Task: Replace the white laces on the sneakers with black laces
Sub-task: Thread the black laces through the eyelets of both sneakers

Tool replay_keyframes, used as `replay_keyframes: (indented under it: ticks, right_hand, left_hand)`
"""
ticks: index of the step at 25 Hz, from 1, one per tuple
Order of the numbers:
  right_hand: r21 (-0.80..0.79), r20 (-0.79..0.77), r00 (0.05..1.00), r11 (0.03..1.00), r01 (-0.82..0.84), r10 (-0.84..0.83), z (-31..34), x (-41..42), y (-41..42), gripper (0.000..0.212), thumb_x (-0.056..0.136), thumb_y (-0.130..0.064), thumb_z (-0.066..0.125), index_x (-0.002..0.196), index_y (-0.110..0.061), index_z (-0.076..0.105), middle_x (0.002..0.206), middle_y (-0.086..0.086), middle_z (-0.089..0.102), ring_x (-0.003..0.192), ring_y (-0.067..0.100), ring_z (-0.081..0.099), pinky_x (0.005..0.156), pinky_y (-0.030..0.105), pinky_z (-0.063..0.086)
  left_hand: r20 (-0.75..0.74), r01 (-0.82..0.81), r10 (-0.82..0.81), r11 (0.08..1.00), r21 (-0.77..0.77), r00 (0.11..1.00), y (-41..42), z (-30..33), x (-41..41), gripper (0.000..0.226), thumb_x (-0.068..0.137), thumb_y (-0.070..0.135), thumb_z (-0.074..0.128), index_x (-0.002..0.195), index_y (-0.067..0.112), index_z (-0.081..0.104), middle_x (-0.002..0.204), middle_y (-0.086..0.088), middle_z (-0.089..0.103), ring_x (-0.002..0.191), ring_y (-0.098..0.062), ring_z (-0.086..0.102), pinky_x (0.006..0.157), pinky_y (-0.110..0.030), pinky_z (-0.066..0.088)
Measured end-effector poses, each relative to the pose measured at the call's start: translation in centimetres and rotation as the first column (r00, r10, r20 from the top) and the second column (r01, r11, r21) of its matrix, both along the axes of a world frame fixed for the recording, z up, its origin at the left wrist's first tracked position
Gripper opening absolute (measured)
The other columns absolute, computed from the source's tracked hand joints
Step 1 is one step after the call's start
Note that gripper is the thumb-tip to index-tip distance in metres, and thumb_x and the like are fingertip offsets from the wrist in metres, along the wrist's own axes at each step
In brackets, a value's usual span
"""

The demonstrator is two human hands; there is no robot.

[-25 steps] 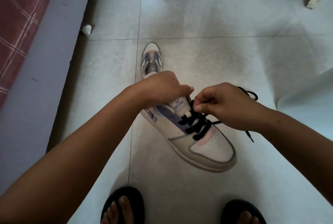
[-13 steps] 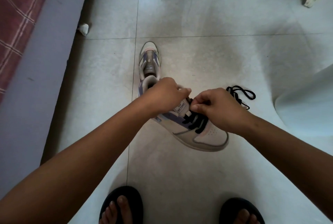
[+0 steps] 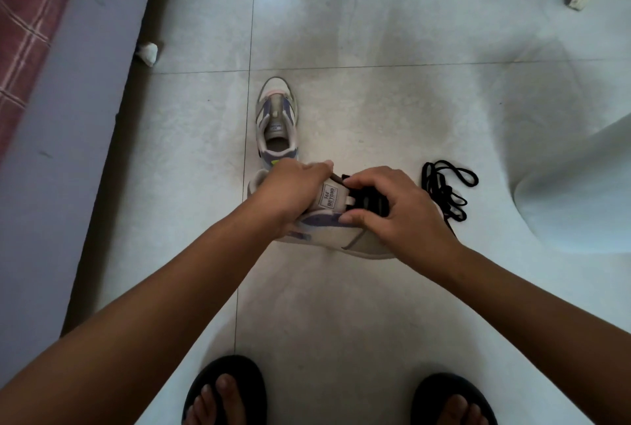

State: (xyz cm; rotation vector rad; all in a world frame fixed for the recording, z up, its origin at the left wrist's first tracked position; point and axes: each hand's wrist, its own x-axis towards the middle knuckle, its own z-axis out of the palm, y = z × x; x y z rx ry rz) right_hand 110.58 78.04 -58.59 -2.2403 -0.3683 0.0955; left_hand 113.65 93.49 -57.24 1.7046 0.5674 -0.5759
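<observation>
Left hand (image 3: 293, 190), right hand (image 3: 396, 209) hide most of near sneaker (image 3: 336, 236)

Open tile floor (image 3: 375, 305) between my sandals (image 3: 223, 390) and the shoe (image 3: 338, 236) I grip. Second shoe (image 3: 276, 120) just behind it blocks the far side. Loose black lace (image 3: 445, 190) crowds the right. Bed edge (image 3: 85, 117) walls off the left.
</observation>
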Motion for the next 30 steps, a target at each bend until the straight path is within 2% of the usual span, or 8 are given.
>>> replay_keyframes:
  ticks: [5,9,12,14,18,21,24,30]
  right_hand:
    - [0.227,-0.108,0.990,0.967,0.112,-0.089,-0.9,-0.6,-0.2,0.032,0.069,-0.014,0.080,0.093,-0.029,0.067,0.097,-0.020,0.061,0.101,0.006,0.055,0.088,0.015,0.042]
    - [0.296,-0.109,0.992,0.950,0.098,-0.068,-1.1,-0.2,-1.3,0.033,0.070,-0.018,0.079,0.091,-0.039,0.065,0.094,-0.023,0.063,0.098,0.004,0.058,0.088,0.022,0.046]
    - [0.092,0.235,0.972,0.996,-0.020,-0.003,-1.4,0.4,-1.8,0.021,0.077,-0.023,0.074,0.097,-0.017,0.071,0.090,-0.011,0.067,0.090,0.013,0.061,0.086,0.034,0.048]
    - [-0.157,0.565,0.819,0.987,-0.018,0.105,-2.0,0.7,-1.7,0.014,0.085,-0.015,0.068,0.093,-0.004,0.071,0.084,0.005,0.070,0.083,0.022,0.063,0.090,0.041,0.047]
    - [-0.337,0.816,0.531,0.934,0.118,0.227,-2.8,1.0,-1.6,0.009,0.084,-0.001,0.067,0.078,-0.002,0.073,0.080,0.009,0.072,0.073,0.024,0.068,0.088,0.044,0.049]
    - [-0.359,0.818,0.503,0.931,0.070,0.278,-2.9,1.2,-1.8,0.010,0.083,-0.002,0.068,0.075,-0.004,0.073,0.082,0.010,0.073,0.074,0.023,0.069,0.086,0.040,0.048]
    - [-0.433,0.760,0.474,0.890,-0.141,0.445,-3.7,0.1,-3.1,0.012,0.087,-0.003,0.061,0.079,-0.004,0.070,0.084,0.012,0.072,0.077,0.025,0.067,0.083,0.039,0.049]
    - [-0.687,0.383,0.464,0.582,-0.436,0.799,-9.4,-6.3,-10.1,0.025,0.093,-0.006,0.046,0.076,-0.010,0.064,0.070,0.007,0.062,0.067,0.024,0.060,0.076,0.037,0.052]
  left_hand:
    - [0.050,-0.037,0.037,0.999,0.004,0.998,-0.5,0.6,-0.5,0.029,0.092,0.032,0.055,0.069,0.019,0.066,0.070,-0.004,0.068,0.071,-0.022,0.065,0.064,-0.031,0.051]
    - [0.060,-0.046,0.049,0.998,-0.039,0.997,-0.8,0.8,-0.9,0.028,0.093,0.033,0.054,0.072,0.021,0.067,0.075,-0.007,0.070,0.071,-0.022,0.067,0.062,-0.032,0.053]
    - [0.019,-0.093,0.095,0.992,-0.091,0.995,-0.7,0.5,-0.8,0.026,0.094,0.032,0.054,0.077,0.018,0.068,0.081,-0.012,0.071,0.078,-0.028,0.069,0.069,-0.040,0.057]
    - [-0.058,-0.200,0.193,0.963,-0.183,0.980,-0.9,0.1,-0.7,0.025,0.095,0.028,0.053,0.083,0.010,0.067,0.086,-0.017,0.071,0.082,-0.032,0.070,0.076,-0.046,0.057]
    - [-0.262,-0.429,0.348,0.813,-0.393,0.900,-1.6,-0.6,-0.9,0.024,0.098,0.021,0.046,0.089,0.004,0.061,0.066,-0.013,0.071,0.056,-0.023,0.069,0.046,-0.033,0.055]
    - [-0.337,-0.547,0.431,0.693,-0.470,0.837,-1.8,-1.1,-0.7,0.025,0.099,0.015,0.040,0.088,0.003,0.059,0.057,-0.012,0.068,0.047,-0.020,0.066,0.038,-0.027,0.051]
    - [-0.351,-0.629,0.522,0.635,-0.449,0.778,-0.5,-2.2,0.4,0.020,0.098,0.014,0.042,0.102,0.005,0.060,0.072,-0.011,0.068,0.053,-0.019,0.066,0.039,-0.023,0.050]
    - [-0.367,-0.699,0.598,0.559,-0.445,0.712,2.1,-3.8,0.5,0.020,0.099,0.017,0.042,0.112,0.009,0.055,0.085,-0.011,0.065,0.070,-0.020,0.064,0.052,-0.026,0.055]
